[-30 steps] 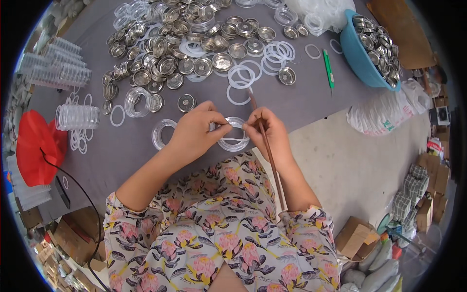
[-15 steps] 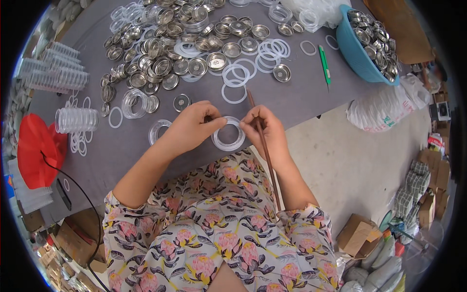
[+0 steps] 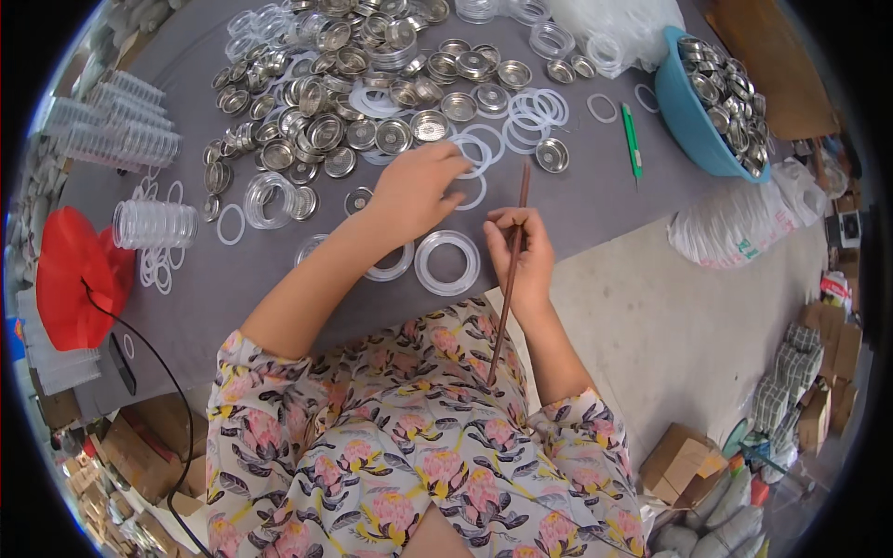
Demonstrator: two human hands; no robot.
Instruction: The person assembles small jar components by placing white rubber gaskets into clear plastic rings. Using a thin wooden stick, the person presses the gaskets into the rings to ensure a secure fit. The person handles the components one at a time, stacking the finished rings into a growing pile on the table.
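My left hand reaches over the table, thumb and fingers apart, its fingertips at the edge of several flat white rings. My right hand is closed around a slim brown stick, which slants from above the table down toward my lap. Between my hands, near the table's front edge, a thick clear plastic ring lies flat. A second clear ring lies just left of it, partly covered by my left forearm. A round metal cup sits beyond my right hand.
Many metal cups are heaped at the far middle. A blue basket of cups stands far right, near a green craft knife. Stacked clear rings and a red object with a black cord are at the left.
My left hand has left the clear ring and moved up and right to the white rings. My right hand, still holding the stick, has drawn away from the clear ring.
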